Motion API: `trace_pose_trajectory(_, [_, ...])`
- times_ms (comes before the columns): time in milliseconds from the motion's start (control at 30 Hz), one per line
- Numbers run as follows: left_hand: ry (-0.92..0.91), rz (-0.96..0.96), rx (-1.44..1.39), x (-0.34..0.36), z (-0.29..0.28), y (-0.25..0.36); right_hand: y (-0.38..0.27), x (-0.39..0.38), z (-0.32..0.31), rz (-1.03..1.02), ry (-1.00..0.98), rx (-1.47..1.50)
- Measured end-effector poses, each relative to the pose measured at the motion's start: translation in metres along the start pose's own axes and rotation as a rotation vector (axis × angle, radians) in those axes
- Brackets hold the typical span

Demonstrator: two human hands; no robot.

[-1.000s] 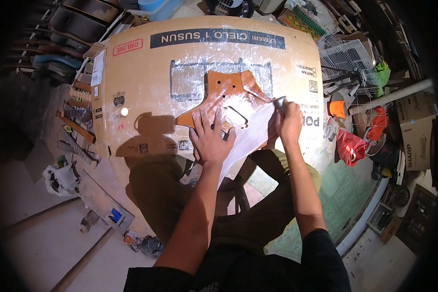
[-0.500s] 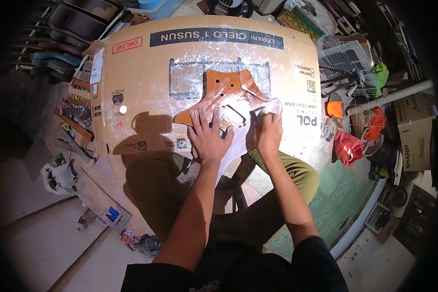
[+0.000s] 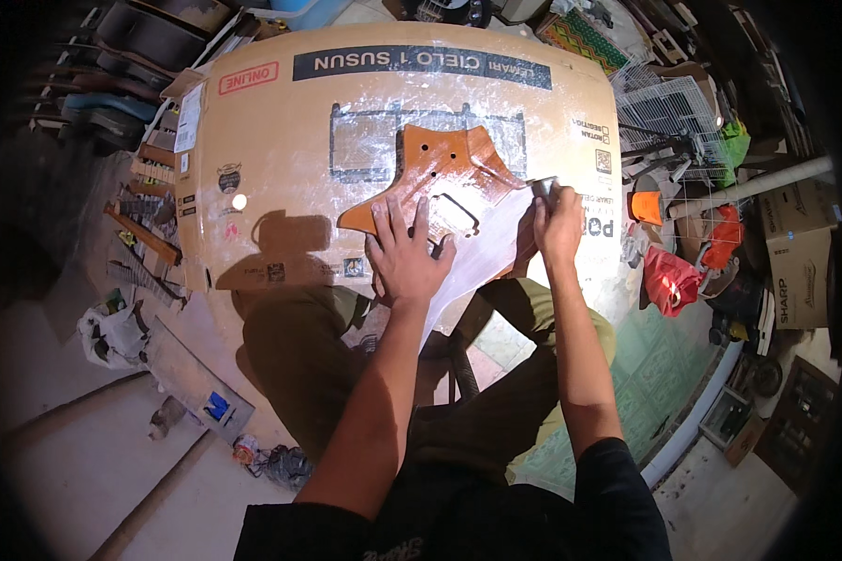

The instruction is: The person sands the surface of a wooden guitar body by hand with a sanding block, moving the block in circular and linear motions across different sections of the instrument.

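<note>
A glossy orange-brown wooden guitar body (image 3: 463,159), with small holes and a dark-edged cavity, lies on a flattened cardboard sheet (image 3: 243,131). Its lower-right part (image 3: 482,262) is pale and dull. My left hand (image 3: 407,257) rests on the lower-left part, fingers spread, beside the cavity. My right hand (image 3: 557,224) is closed on a small grey pad (image 3: 543,185) at the body's right horn, where the pale part meets the cardboard.
Guitar bodies (image 3: 112,122) and wooden pieces line the left. At the right are a wire cage (image 3: 669,122), a red plastic bag (image 3: 669,280), a pipe (image 3: 776,178) and cardboard boxes (image 3: 800,271). A dark guitar (image 3: 440,11) lies beyond the sheet.
My right hand with the grey pad moved left over the pale part half a second ago and is now back at the right edge. My left hand stays on the body.
</note>
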State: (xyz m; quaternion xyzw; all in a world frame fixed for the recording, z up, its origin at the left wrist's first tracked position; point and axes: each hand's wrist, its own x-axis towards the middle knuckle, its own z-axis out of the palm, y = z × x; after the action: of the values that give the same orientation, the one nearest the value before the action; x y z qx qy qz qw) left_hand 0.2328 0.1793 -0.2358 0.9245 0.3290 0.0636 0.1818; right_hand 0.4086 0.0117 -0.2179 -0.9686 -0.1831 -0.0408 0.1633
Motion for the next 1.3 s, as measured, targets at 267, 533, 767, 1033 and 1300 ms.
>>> trace_pose_trajectory(267, [-0.022,-0.016,0.023,0.001,-0.001,0.0,-0.005,-0.005,-0.003,-0.094,-0.13,-0.022])
trace_pose_trajectory(533, [-0.01,-0.018,0.013,-0.001,-0.002,-0.004,-0.022,-0.019,0.001,-0.156,-0.08,-0.023])
trace_pose_trajectory(767, [-0.005,-0.017,0.008,-0.001,-0.002,-0.005,-0.049,-0.041,0.004,-0.192,-0.067,-0.018])
trace_pose_trajectory(1033, [-0.01,-0.014,0.016,0.0,0.0,-0.004,-0.042,-0.029,0.0,-0.094,-0.037,0.005])
trace_pose_trajectory(1300, [-0.005,-0.008,0.019,-0.001,0.003,0.001,-0.017,-0.02,0.012,-0.041,-0.016,0.008])
